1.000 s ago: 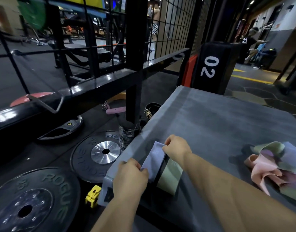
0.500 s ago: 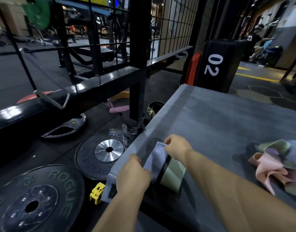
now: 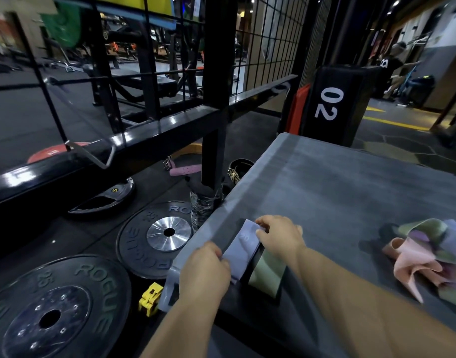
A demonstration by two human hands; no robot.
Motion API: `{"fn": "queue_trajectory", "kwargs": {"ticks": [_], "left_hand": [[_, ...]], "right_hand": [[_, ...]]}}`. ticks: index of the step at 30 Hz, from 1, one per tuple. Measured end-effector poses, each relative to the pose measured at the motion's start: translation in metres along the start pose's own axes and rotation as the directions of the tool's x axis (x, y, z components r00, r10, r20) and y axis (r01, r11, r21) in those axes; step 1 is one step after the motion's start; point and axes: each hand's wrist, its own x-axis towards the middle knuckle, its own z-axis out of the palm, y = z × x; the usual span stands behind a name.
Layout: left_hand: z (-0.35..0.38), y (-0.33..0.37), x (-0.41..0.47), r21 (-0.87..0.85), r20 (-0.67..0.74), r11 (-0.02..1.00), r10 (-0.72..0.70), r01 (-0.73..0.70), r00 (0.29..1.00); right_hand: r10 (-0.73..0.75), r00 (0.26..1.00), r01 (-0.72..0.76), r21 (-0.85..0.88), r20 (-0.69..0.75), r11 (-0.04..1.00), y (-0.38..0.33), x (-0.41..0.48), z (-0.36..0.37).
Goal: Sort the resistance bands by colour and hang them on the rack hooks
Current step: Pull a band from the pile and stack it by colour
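Landmark: flat lavender fabric resistance band [image 3: 241,250], lying near the left front corner of the grey padded surface [image 3: 337,192].

- Left hand [image 3: 203,270]: on the near end of the lavender band, fingers curled down over its edge and pinching it.
- Right hand [image 3: 278,236]: on the far end of the lavender band, fingers [image 3: 263,224] bent and gripping the top corner.
- The band is held flat between the two hands. A pale printed mark shows on its upper half.
- Olive-green flat band [image 3: 266,276]: just right of the lavender band, touching it along a dark strip and partly under the right wrist.
- Loose heap of pink, green and purple bands [image 3: 428,257]: well to the right of the lavender band, on the same surface.
- Black steel rack post [image 3: 212,125]: beyond the lavender band, off the surface's left edge.
- Black rubber weight plate with silver hub [image 3: 141,241]: on the floor, left of the lavender band.

Against half a second ago: both hands keep their grips and the lavender band sits in the same spot. The olive-green band and the heap are unmoved.
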Motion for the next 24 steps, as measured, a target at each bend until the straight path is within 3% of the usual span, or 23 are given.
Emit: {"fn": "queue_trajectory", "kwargs": {"ticks": [11, 18, 24], "left_hand": [[-0.005, 0.002, -0.005, 0.062, -0.046, 0.998, 0.010, -0.007, 0.999], [-0.014, 0.010, -0.008, -0.024, 0.011, 0.999, 0.039, -0.039, 0.999], [-0.017, 0.013, -0.012, 0.058, 0.152, 0.998, 0.029, -0.038, 0.988]], "right_hand": [[-0.042, 0.997, 0.022, -0.280, -0.065, 0.960, -0.004, -0.012, 0.002], [-0.036, 0.999, 0.025, -0.276, -0.036, 0.961, -0.004, -0.013, 0.001], [-0.151, 0.988, 0.152, -0.147, 0.020, 0.977, 0.000, -0.014, 0.002]]}}
